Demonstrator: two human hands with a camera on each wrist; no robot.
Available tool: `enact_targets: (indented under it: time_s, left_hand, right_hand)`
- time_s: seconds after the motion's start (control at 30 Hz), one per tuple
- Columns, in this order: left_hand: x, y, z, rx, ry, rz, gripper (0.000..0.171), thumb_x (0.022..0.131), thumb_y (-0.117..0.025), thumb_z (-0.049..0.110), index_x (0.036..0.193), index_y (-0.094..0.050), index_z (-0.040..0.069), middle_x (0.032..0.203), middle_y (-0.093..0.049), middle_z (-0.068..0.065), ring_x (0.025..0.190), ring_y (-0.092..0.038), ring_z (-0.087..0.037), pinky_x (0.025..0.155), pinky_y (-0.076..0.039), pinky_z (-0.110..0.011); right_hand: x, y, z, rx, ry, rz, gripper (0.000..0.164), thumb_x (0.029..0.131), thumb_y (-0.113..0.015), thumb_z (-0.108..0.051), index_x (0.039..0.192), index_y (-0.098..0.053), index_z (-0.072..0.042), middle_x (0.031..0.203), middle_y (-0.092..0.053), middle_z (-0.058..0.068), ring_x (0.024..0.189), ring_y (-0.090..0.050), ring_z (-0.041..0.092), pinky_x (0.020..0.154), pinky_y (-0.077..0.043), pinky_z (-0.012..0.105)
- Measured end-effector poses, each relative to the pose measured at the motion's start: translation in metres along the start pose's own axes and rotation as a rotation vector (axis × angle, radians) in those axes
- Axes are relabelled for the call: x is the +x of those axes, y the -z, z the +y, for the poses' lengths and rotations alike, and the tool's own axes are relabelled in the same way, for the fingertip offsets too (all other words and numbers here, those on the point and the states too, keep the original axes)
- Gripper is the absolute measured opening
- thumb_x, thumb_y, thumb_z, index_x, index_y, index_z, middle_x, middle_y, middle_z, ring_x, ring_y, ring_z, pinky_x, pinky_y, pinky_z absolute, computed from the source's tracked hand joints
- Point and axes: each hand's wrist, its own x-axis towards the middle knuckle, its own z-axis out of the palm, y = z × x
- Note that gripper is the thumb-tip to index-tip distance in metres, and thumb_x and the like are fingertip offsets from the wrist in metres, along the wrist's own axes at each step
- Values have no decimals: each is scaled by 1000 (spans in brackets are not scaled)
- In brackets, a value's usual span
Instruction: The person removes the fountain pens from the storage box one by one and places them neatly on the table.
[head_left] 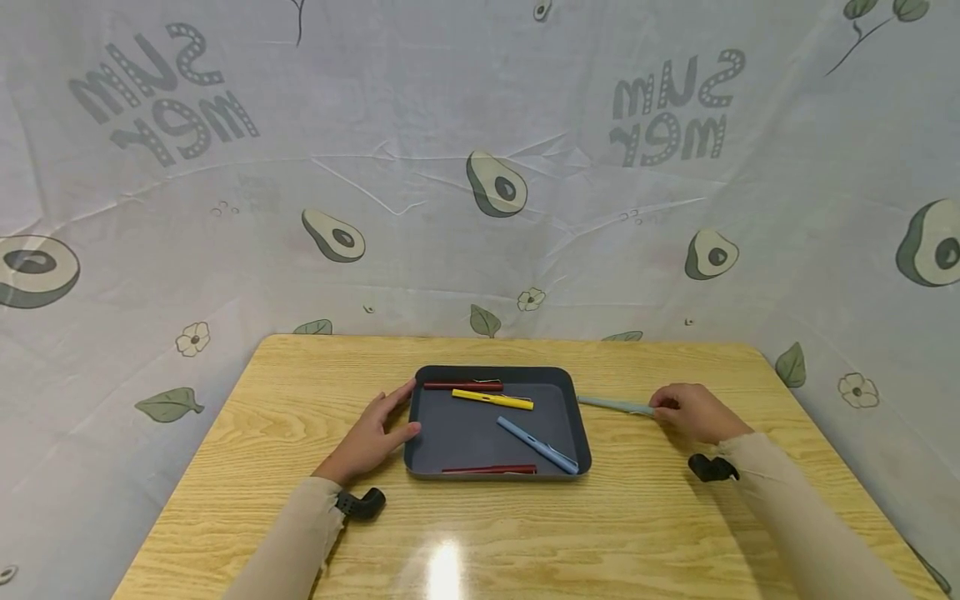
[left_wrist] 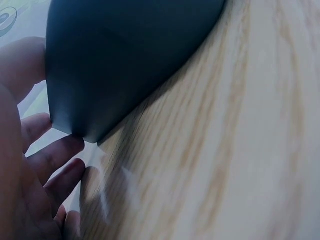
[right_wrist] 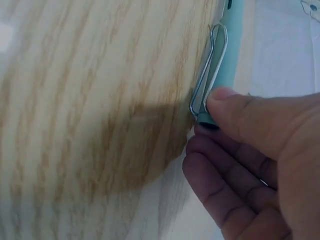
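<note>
My right hand (head_left: 693, 412) pinches a pale green pen (head_left: 617, 405) by its capped end, thumb at the wire clip (right_wrist: 216, 65). That pen points left, its far end beside the right wall of a dark grey tray (head_left: 461, 437). My left hand (head_left: 367, 437) rests its fingers and thumb against the tray's left side; in the left wrist view the fingertips (left_wrist: 75, 142) touch its outer wall. Inside the tray lie a yellow pen (head_left: 491, 399), a light blue pen (head_left: 536, 445), a dark red pen (head_left: 461, 386) at the back and another red pen (head_left: 491, 470) along the front.
The tray sits on a wooden table (head_left: 600, 533), whose back edge meets a pale cloth (head_left: 420, 275) printed with avocados and leaves. A black wrist camera (head_left: 362, 504) is strapped to the left wrist, and another black wrist camera (head_left: 712, 468) to the right.
</note>
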Motion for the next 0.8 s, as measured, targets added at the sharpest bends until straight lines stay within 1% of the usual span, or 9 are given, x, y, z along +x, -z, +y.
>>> enact_targets:
  time_s: [0.2, 0.3, 0.37, 0.5, 0.63, 0.8]
  left_hand:
    - [0, 0, 0, 4, -12, -1, 74, 102, -68, 33, 165, -30, 20, 165, -38, -10, 158, -12, -39, 128, -3, -59]
    - [0, 0, 0, 12, -21, 3, 74, 102, -68, 32, 165, -30, 20, 163, -40, -11, 157, -16, -38, 129, -3, -57]
    - [0, 0, 0, 18, -21, 5, 74, 102, -68, 32, 165, -31, 21, 163, -41, -11, 157, -17, -38, 129, -3, -57]
    - [1, 1, -1, 23, -24, 6, 74, 102, -68, 34, 165, -31, 22, 161, -44, -12, 156, -21, -37, 129, -3, -56]
    - [1, 1, -2, 28, -27, 7, 74, 102, -68, 34, 165, -31, 23, 159, -46, -12, 155, -28, -35, 129, -3, -55]
    - [1, 1, -1, 36, -25, 4, 74, 102, -68, 35, 165, -31, 23, 159, -46, -12, 154, -28, -35, 129, -4, -55]
  right_hand:
    - [4, 1, 7, 19, -51, -30, 11, 100, -67, -7, 107, -76, -3, 98, -72, 4, 86, -67, 18, 74, -59, 40]
    - [6, 0, 10, 27, -66, -32, 13, 100, -67, -7, 108, -76, -1, 100, -73, 7, 88, -69, 22, 75, -61, 42]
    - [7, 0, 11, 29, -63, -27, 14, 100, -67, -6, 109, -77, 0, 101, -74, 9, 89, -70, 25, 76, -61, 43]
    - [7, -2, 12, 23, -45, -5, 17, 100, -65, -4, 112, -77, 1, 106, -74, 13, 95, -71, 32, 80, -62, 46]
    - [6, -3, 9, 9, -33, 36, 20, 101, -63, -3, 115, -76, 3, 110, -74, 18, 100, -70, 37, 83, -61, 51]
    - [5, 0, 1, 1, -48, 104, 22, 103, -61, -5, 118, -73, 4, 112, -73, 20, 98, -70, 36, 80, -60, 51]
